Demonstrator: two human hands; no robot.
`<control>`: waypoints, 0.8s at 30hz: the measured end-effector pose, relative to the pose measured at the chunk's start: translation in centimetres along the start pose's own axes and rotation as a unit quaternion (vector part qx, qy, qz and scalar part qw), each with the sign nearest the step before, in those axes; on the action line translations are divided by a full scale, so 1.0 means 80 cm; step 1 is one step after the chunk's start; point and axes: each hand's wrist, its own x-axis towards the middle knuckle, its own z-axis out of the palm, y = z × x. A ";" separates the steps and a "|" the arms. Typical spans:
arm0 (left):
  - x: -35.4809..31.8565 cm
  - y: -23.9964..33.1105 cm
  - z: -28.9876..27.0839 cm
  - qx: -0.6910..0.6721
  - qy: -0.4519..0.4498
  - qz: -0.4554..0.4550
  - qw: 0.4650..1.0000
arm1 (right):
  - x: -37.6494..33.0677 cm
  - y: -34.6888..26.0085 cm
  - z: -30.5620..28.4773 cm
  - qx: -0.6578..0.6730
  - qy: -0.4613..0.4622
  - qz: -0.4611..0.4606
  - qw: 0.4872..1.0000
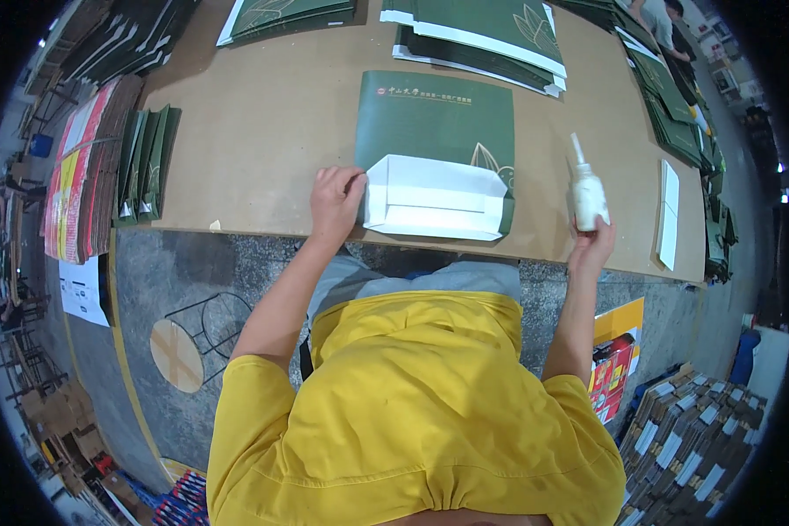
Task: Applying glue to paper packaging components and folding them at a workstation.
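Note:
A flat green paper bag (430,123) lies in front of me, its white bottom (434,188) folded open into a shallow frame toward me. At the left edge of that bottom, my left hand (336,197) is closed, with thumb and fingertips pinched at the bag's edge. Off to the right, my right hand (593,245) grips the lower part of a white squeeze bottle (589,195), whose narrow nozzle points up and away from me. The bottle is apart from the bag.
Stacks of green bags (491,44) sit along the table's far side, with more at the right (666,105). Folded bags (149,162) stand at the left by a cardboard bundle (83,171). A white strip (667,215) lies at right. A round stool (177,355) is below.

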 end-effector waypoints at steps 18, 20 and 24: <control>-0.006 0.005 0.015 0.046 0.013 0.028 0.998 | -0.158 -0.066 0.239 -0.360 -0.413 -0.456 0.701; -0.006 0.007 0.013 0.042 0.014 0.021 0.999 | -0.161 -0.064 0.249 -0.381 -0.422 -0.476 0.671; -0.006 0.005 0.013 0.048 0.008 0.017 0.999 | -0.164 -0.062 0.263 -0.396 -0.437 -0.475 0.653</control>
